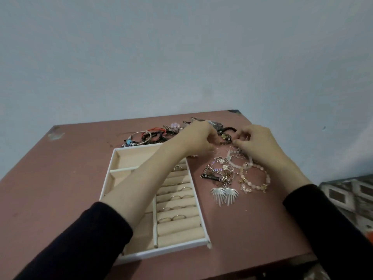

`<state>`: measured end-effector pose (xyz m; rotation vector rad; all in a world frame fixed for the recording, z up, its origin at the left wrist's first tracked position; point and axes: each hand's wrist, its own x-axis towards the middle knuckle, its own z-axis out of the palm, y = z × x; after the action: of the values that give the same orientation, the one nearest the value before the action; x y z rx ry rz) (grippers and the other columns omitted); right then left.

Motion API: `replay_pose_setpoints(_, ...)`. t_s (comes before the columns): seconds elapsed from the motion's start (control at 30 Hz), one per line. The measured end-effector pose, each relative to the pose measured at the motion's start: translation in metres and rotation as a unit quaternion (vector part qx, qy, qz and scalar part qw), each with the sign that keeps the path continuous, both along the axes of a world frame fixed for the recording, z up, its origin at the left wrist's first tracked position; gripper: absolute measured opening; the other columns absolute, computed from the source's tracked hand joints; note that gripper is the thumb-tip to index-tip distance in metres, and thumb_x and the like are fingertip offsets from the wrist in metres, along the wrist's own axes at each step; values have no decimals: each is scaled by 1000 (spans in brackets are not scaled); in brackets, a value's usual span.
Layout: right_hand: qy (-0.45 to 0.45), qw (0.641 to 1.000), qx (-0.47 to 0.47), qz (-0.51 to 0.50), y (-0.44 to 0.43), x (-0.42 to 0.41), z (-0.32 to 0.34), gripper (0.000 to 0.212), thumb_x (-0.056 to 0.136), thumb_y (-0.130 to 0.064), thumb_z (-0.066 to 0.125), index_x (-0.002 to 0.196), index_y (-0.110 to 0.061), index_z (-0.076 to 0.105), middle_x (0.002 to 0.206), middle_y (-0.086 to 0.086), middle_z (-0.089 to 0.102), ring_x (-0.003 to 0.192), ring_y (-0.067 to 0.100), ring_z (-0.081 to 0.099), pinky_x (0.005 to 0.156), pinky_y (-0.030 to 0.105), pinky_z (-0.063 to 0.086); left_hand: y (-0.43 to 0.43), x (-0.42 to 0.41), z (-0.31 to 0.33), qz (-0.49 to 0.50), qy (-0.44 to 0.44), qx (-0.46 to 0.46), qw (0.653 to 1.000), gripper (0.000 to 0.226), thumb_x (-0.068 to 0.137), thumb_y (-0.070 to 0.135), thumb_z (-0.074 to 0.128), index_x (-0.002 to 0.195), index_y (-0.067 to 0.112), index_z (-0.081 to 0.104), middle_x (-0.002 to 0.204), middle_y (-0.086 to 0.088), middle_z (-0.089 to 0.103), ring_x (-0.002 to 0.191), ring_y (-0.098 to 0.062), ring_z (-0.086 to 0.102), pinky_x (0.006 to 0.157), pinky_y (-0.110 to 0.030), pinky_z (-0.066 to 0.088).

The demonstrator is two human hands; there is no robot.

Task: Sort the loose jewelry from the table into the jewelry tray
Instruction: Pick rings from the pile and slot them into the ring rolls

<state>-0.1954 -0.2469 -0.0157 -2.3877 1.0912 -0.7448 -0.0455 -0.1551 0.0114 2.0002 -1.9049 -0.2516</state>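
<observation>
Head view shows the left hand (198, 138) and right hand (257, 143) both pinching a dark bracelet (226, 140) at the table's (60, 178) far side beyond the tray (165, 252); it looks light, limp and tangle-prone, best lifted by its strand.

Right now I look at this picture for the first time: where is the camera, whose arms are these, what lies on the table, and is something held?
No machine here: a person works with two bare hands. The one camera sits on the person's head and looks forward and down, so the arms enter from below. On the reddish table lies a white jewelry tray with rings in its padded rolls. Right of it lie loose pieces, such as fan-shaped earrings and a pink bead bracelet; bangles lie behind the tray. At the far side, the left hand and right hand seem to pinch a dark beaded bracelet between their fingers.
</observation>
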Motion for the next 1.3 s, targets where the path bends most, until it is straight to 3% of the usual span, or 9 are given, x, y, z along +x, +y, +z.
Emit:
replay_pose_setpoints(0.13,-24,1000,-7,-3,-1,-1,1,11,78,-8,64,79,-18,70,66,-7,58,66,11,51,67,27,43,-13,3,-8,5,-5,30,1000,22,82,19,68,103,11,69,101,-3,69,83,-11,56,77,-21,42)
replay_pose_setpoints(0.33,-41,999,-16,-2,0,0,2,12,78,-7,63,78,-16,70,62,-8,55,61,4,48,64,28,41,-20,0,-9,9,31,51,998,17,81,19,70,95,10,69,89,-1,66,82,-12,57,75,-23,44)
replay_pose_setpoints(0.5,-28,999,-19,7,0,0,0,11,78,-9,64,74,-19,67,64,-5,58,62,9,51,59,23,40,-23,-1,-6,6,49,75,996,14,81,16,70,92,8,69,79,2,62,76,-11,55,56,-14,38)
replay_pose_setpoints(0.6,-7,1000,-20,8,0,1,0,7,78,-21,69,72,-17,67,62,-4,57,64,14,53,55,21,38,-23,0,-6,9,67,71,995,12,80,15,71,88,9,65,70,9,57,68,-8,52,56,-17,37)
replay_pose_setpoints(0.7,12,1000,-2,-1,0,1,0,25,73,-36,75,68,-13,66,59,-4,57,60,12,54,53,25,37,-21,0,-9,10,76,39,996,14,78,13,72,83,13,60,68,10,54,65,-5,50,58,-17,38)
replay_pose_setpoints(0.83,52,998,10,-28,2,3,0,32,67,-44,78,67,-13,67,60,-4,56,60,8,51,52,27,37,-19,1,-12,17,88,28,996,15,77,13,73,80,15,58,68,11,54,64,-4,50,55,-16,37)
replay_pose_setpoints(1.1,76,995,58,-20,8,9,4,15,72,-28,77,66,-17,69,60,-4,61,56,6,52,49,24,38,-14,3,-15,23,92,7,995,15,77,14,73,79,15,59,67,11,53,65,-6,50,56,-15,38)
replay_pose_setpoints(1.17,80,995,64,-19,9,9,5,20,73,-28,76,59,-23,63,56,-8,58,56,6,50,54,25,38,-12,4,-16,25,90,2,996,15,76,14,74,80,15,60,68,10,53,67,-8,50,59,-16,39)
replay_pose_setpoints(1.3,71,995,73,-14,11,9,5,23,73,-29,76,57,-27,60,55,-17,51,67,9,50,79,37,42,-7,10,-15,47,129,5,991,15,74,13,76,82,13,62,67,7,58,59,-5,54,52,-15,43)
